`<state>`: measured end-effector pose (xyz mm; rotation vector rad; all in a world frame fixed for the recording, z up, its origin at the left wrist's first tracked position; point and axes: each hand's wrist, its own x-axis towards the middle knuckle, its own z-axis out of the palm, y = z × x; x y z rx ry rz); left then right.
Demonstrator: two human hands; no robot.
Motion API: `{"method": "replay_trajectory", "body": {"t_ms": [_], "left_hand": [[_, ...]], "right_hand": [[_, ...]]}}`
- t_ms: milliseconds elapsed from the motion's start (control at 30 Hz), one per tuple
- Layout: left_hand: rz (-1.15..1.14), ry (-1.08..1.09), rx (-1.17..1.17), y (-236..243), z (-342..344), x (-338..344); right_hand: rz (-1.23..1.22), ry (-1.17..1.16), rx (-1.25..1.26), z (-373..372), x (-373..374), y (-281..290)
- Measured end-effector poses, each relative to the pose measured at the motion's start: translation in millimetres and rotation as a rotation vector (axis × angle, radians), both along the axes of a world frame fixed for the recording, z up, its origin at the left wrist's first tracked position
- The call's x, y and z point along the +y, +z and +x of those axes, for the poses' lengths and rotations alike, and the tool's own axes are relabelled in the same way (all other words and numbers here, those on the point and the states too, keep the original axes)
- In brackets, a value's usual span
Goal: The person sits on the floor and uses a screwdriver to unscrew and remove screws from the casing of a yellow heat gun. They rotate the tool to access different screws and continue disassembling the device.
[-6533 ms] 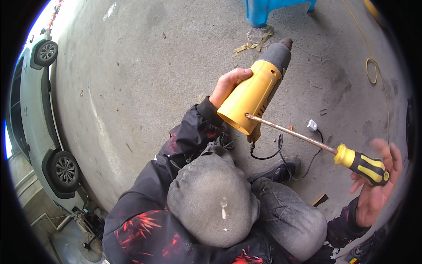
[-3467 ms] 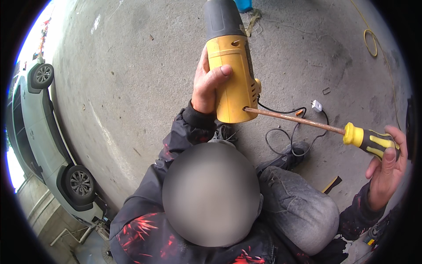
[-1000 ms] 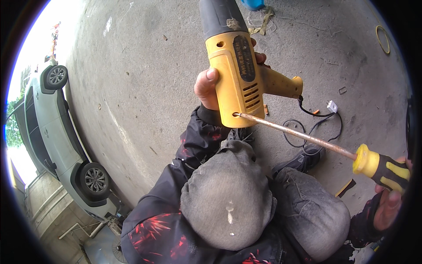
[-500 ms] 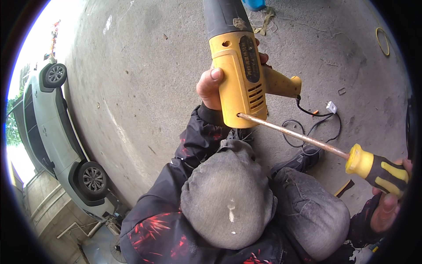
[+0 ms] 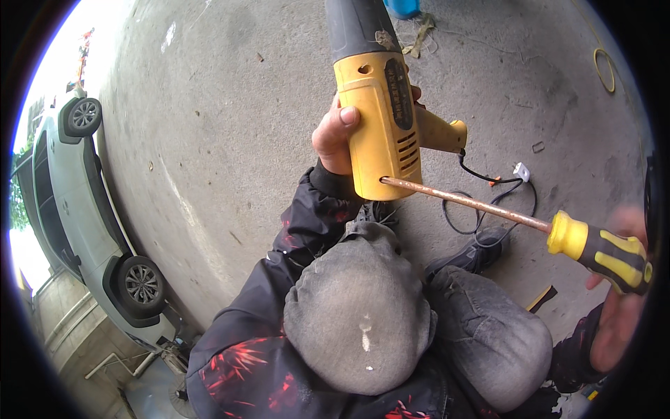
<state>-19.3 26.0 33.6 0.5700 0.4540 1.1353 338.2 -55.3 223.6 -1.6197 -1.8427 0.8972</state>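
Observation:
My left hand [image 5: 336,140] grips a yellow heat gun [image 5: 377,133] around its body, thumb on the near side and fingertips showing past the far side. Its black nozzle end [image 5: 363,28] points away from me, and its handle juts out to the right. A long screwdriver [image 5: 474,202] with a rust-brown shaft has its tip in a hole near the gun's rear end. Around the screwdriver's yellow and black handle, at the right rim, is my right hand [image 5: 618,325]; its fingers are blurred and partly hidden behind the handle.
The gun's black cord [image 5: 481,216] lies coiled on the concrete floor [image 5: 230,105] with a white plug [image 5: 521,172]. My bent knees [image 5: 359,314] are below the gun. A parked car [image 5: 84,202] stands at the left. Farther off lie a blue object [image 5: 403,7] and a yellow loop [image 5: 604,70].
My right hand has shifted on the screwdriver handle, its fingers moving up behind it, and the handle looks turned. The tip stays in the hole. My left hand keeps its hold.

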Motion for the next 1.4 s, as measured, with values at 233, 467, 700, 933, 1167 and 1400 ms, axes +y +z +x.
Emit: {"method": "replay_trajectory", "body": {"t_ms": [233,467,700,933,1167,1400], "left_hand": [[-0.116,0.082,-0.047,8,6,-2],[-0.099,0.068,0.035,8,5,-2],[-0.044,0.020,0.096,5,-1,-2],[-0.047,0.023,0.092,5,1,-2],[-0.082,0.049,0.082,8,4,-2],[-0.069,0.033,0.118,9,4,-2]], "right_hand": [[0.090,-0.262,0.277,8,-17,-12],[-0.119,-0.008,0.237,8,6,-6],[-0.065,0.142,0.278,-23,21,-3],[0.047,-0.138,0.048,-27,11,-11],[-0.059,-0.065,0.100,-24,8,-7],[-0.147,-0.132,0.077,-12,3,-1]]}}
